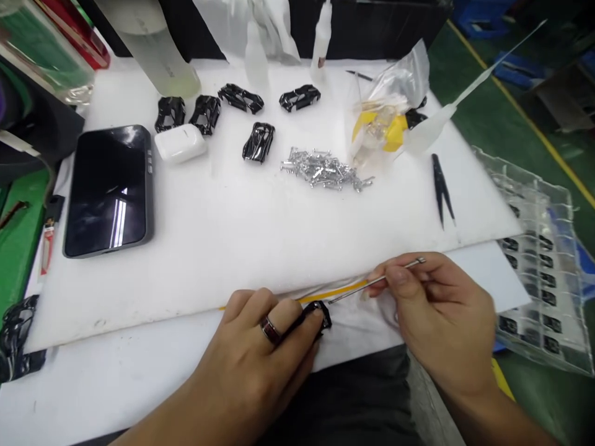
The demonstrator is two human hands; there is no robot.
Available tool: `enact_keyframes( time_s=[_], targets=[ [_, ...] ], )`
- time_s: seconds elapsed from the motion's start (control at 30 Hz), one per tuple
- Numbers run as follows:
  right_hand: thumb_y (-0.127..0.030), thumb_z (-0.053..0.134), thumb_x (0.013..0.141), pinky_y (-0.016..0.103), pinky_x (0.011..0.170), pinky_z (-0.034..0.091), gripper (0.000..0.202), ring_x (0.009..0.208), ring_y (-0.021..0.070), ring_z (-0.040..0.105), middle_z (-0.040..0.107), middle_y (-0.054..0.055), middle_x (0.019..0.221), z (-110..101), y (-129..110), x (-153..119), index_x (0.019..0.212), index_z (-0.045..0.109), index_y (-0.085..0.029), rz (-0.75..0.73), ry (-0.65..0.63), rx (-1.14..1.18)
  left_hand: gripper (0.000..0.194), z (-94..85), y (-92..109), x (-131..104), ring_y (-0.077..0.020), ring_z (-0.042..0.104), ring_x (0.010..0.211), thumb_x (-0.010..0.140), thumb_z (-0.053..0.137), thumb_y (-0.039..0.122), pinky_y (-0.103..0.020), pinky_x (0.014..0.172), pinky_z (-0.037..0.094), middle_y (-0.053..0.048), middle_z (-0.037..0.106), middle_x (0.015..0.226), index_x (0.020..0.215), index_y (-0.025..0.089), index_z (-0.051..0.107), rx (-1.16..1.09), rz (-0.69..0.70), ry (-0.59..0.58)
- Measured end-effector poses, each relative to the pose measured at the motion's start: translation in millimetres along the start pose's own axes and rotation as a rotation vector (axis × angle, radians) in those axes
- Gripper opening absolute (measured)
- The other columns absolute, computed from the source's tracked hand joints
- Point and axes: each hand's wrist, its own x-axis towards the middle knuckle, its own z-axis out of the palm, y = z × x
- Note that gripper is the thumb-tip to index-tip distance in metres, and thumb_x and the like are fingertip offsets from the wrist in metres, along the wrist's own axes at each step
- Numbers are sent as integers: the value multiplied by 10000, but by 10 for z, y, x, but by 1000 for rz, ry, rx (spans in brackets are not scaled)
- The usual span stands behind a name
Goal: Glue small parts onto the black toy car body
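Note:
My left hand (260, 347), with a dark ring on one finger, pinches a small glossy black plastic part (320, 313) at the near edge of the white board (232, 235). My right hand (432, 316) grips a thin metal tool (381, 279) like a pen, with its tip pointing at the black part. Both hands hover over the front edge of the table, close together.
Several more black parts (242, 99) lie at the back of the board beside a pile of small metal pins (325, 168). A phone (109, 189), a white earbud case (180, 144), black tweezers (441, 189), a plastic bag (385, 118), squeeze bottles and a clear tray (543, 266) of parts surround them.

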Motion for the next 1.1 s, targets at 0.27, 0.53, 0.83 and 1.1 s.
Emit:
enact_keyframes(
  time_s=[0.27,0.53,0.83,1.1],
  targets=[
    [-290,775,948,222,624,677,43,658,165,749,760,-29,789,-14,-34,-28,957,733,-286,22,-84,-68,247,-20,-4,-4,-183,518,821,969,654,121,-381,730,377,-47,713,1040,1212,147,692,19,-8,-45],
    [-255,759,955,246,614,677,45,671,174,745,755,-23,813,-22,-31,-33,973,727,-280,6,-93,-83,256,-7,-18,-17,-174,512,803,960,671,124,-384,720,370,-38,702,1042,1215,144,693,6,-20,-45],
    [-249,754,961,245,591,654,42,637,167,724,750,-7,814,-68,-13,-31,951,715,-259,-27,-164,-92,255,-1,-22,-18,-180,517,806,970,656,129,-393,716,366,-42,701,1053,1223,150,684,9,-22,-57],
    [-262,747,967,270,592,652,37,643,174,724,752,-13,828,-67,-12,-42,957,714,-273,-32,-168,-108,262,-5,-12,-32,-181,553,791,975,649,142,-399,706,380,-43,706,1045,1235,172,672,22,-27,-64]
  ],
)
